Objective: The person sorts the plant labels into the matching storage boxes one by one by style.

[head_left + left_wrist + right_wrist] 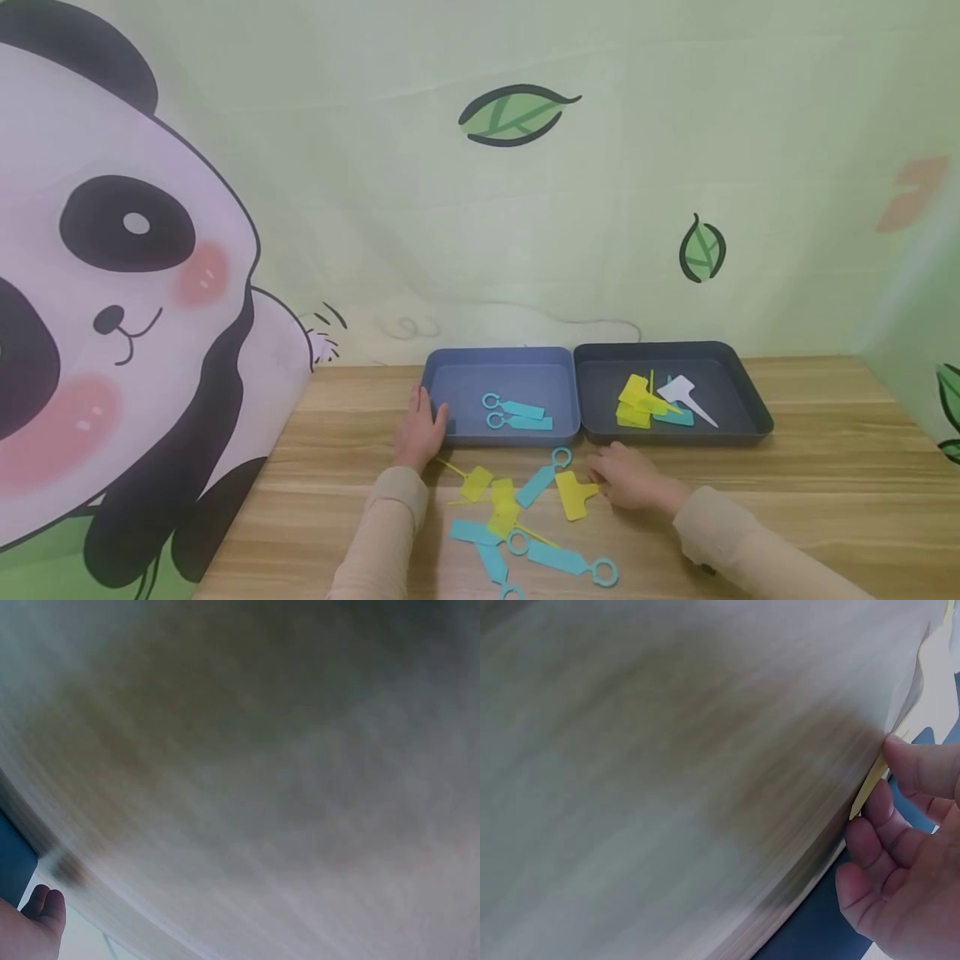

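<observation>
My left hand (420,429) rests against the left side of the blue tray (502,357), its fingers fairly straight. Only part of that hand (46,919) shows in the left wrist view. With thumb and fingers my right hand (633,477) pinches the narrow stem of a yellow T-shaped plant label (574,497) on the table. In the right wrist view the label (934,682) lies between thumb and fingertips. Left of it are teal ring-ended tags (557,557) and other yellow plant labels (503,508), partly overlapping.
Two teal ring-ended tags (529,422) lie in the blue tray. The dark tray (720,367) adjoining it on the right holds yellow labels (636,400), a white T-shaped label (682,390) and a teal piece (678,417). A printed cloth backdrop (420,208) hangs behind the wooden table (840,467).
</observation>
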`<state>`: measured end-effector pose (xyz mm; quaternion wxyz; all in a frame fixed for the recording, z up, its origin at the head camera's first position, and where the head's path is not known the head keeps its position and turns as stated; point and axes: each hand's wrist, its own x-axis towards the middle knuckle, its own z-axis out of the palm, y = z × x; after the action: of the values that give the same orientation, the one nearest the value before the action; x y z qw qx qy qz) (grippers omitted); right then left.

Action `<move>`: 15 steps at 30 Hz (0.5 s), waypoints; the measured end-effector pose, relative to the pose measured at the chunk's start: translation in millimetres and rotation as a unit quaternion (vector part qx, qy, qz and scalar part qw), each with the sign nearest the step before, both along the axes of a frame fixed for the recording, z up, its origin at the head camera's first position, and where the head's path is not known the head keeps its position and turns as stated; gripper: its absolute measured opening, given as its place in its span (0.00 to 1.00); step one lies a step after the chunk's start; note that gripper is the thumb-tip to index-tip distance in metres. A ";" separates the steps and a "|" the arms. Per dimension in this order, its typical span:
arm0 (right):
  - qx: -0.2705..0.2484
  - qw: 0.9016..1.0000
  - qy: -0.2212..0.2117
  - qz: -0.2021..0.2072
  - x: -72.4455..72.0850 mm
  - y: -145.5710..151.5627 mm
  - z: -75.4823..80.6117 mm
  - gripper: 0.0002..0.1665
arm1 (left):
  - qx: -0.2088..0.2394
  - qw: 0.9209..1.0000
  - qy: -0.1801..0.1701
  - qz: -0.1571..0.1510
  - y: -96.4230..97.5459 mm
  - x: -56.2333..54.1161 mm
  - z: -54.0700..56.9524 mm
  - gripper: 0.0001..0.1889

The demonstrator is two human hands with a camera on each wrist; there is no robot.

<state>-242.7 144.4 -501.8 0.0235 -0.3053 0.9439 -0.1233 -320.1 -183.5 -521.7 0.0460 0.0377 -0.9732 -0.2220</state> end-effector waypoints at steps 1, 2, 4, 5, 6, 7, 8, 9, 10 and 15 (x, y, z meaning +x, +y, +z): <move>-0.002 1.000 -0.003 0.000 0.0 0.2 0.2 0.14 | 0.001 1.000 0.000 0.000 0.1 0.4 0.2 0.35; -0.002 1.000 -0.006 0.000 0.0 0.5 0.2 0.14 | 0.003 1.000 0.000 0.000 0.2 0.8 0.5 0.35; -0.006 1.000 -0.015 -0.002 0.1 1.2 -0.1 0.14 | 0.003 1.000 0.000 0.000 0.5 1.1 0.9 0.35; -0.009 1.000 -0.019 -0.002 0.0 1.5 -0.5 0.14 | 0.003 1.000 0.001 -0.001 0.4 1.3 1.1 0.35; -0.012 1.000 -0.023 -0.002 0.0 1.7 -0.8 0.14 | 0.004 1.000 0.002 -0.001 0.4 1.4 1.2 0.35; -0.014 1.000 -0.025 -0.002 0.1 2.0 -0.9 0.15 | 0.004 1.000 0.003 -0.001 0.5 1.5 1.3 0.35; -0.015 1.000 -0.025 -0.002 0.3 2.2 -0.9 0.15 | 0.005 1.000 0.003 -0.001 0.5 1.4 1.3 0.35; -0.016 1.000 -0.024 -0.002 0.4 2.3 -0.9 0.14 | 0.005 1.000 0.003 -0.001 0.6 1.3 1.3 0.35; -0.016 1.000 -0.024 -0.004 0.5 2.2 -0.9 0.14 | 0.005 1.000 0.002 -0.002 0.5 1.2 1.2 0.35; -0.023 0.999 -0.038 -0.022 1.5 1.0 0.7 0.12 | 0.005 1.000 -0.005 -0.002 0.8 2.0 2.6 0.35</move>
<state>-241.2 145.4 -501.1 0.0497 -0.2804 0.9457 -0.1568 -318.1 -182.7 -519.1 0.0405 0.0375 -0.9724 -0.2268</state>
